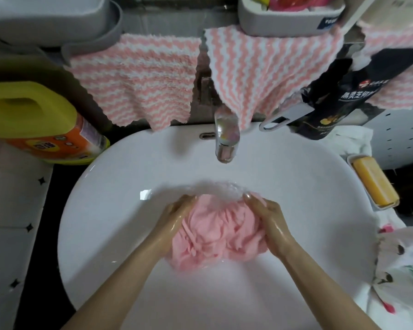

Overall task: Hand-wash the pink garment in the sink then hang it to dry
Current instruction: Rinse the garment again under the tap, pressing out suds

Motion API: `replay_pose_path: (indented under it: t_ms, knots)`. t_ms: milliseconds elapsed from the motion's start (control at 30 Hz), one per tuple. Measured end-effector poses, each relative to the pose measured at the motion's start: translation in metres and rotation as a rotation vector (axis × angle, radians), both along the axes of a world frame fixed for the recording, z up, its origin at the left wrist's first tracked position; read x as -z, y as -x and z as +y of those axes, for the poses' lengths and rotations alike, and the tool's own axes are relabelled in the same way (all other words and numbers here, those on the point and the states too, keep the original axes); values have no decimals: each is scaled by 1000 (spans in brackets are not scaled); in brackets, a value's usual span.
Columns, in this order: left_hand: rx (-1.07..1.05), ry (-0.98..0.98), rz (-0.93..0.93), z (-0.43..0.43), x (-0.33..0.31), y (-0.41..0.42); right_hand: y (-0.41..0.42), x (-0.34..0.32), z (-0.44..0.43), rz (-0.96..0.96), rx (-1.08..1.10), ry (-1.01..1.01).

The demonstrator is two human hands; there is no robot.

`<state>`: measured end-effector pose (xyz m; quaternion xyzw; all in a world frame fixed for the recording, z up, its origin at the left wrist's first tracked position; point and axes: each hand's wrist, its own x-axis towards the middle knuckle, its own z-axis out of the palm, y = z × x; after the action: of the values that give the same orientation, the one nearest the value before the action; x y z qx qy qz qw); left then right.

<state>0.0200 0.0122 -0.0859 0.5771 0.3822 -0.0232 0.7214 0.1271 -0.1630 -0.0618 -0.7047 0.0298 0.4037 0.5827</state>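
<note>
The pink garment (215, 234) lies bunched and wet in the middle of the white sink (119, 186). My left hand (174, 217) grips its left side, fingers curled into the cloth. My right hand (270, 217) grips its right side the same way. Both hands are wet. Water ripples over the garment's far edge, just below the chrome tap (225, 136).
A yellow and orange detergent bottle (36, 125) lies left of the sink. A yellow soap bar in a white dish (373, 184) sits at the right rim. Pink-and-white striped cloths (138, 84) hang behind the tap. A black pouch (339, 98) and floral fabric (401, 270) are at right.
</note>
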Motion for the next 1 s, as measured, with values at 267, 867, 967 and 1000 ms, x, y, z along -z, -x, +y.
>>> replay_pose_path:
  t_ms: [267, 867, 967, 1000]
  knots:
    - [584, -1348, -2, -32, 63, 36, 38, 79, 1, -990, -699, 609]
    - [559, -1214, 305, -7, 92, -51, -16, 106, 78, -1051, -425, 732]
    - [434, -918, 256, 8, 73, -57, -29, 92, 81, -646, -329, 549]
    - [345, -805, 174, 13, 59, -55, -32, 82, 78, -549, -234, 421]
